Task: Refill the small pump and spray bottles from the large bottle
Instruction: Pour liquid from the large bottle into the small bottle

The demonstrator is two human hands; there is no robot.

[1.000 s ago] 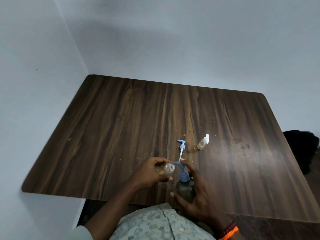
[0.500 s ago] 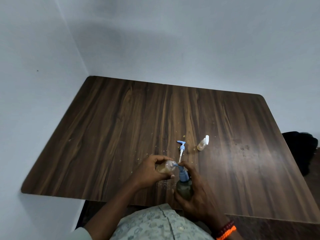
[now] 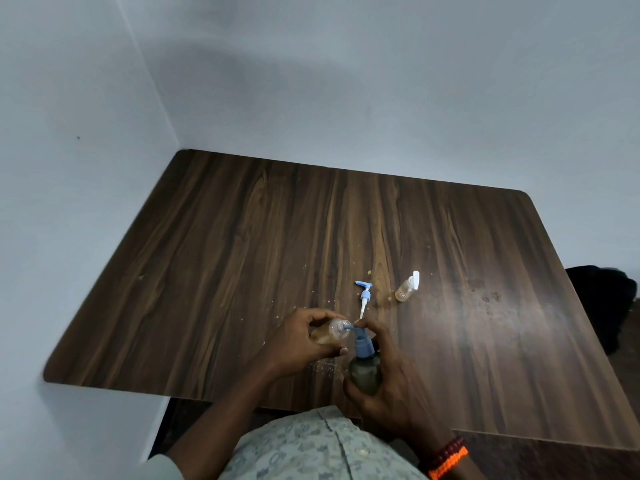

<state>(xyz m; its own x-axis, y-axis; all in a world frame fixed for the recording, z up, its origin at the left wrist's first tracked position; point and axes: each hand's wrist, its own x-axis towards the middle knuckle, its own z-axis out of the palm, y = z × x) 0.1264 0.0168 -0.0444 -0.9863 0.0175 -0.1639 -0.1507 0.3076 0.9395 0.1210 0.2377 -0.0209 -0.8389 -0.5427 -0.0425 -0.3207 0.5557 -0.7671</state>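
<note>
My right hand [image 3: 391, 382] grips the large dark bottle [image 3: 364, 374], one finger on top of its blue pump head [image 3: 360, 337]. My left hand [image 3: 299, 342] holds a small clear bottle [image 3: 330, 334] with amber liquid, tilted on its side, its open mouth touching the pump's nozzle. A loose blue-and-white pump top [image 3: 364, 296] lies on the table just beyond my hands. A small spray bottle [image 3: 408, 287] with a white cap lies to its right.
The dark wooden table [image 3: 242, 254] stands in a corner, with walls at the left and the back. Crumbs are scattered near my hands. A dark object [image 3: 602, 303] sits beyond the table's right edge.
The small bottle's mouth has closed up against the large bottle's nozzle. My right finger has settled on the pump head. The view has shifted slightly.
</note>
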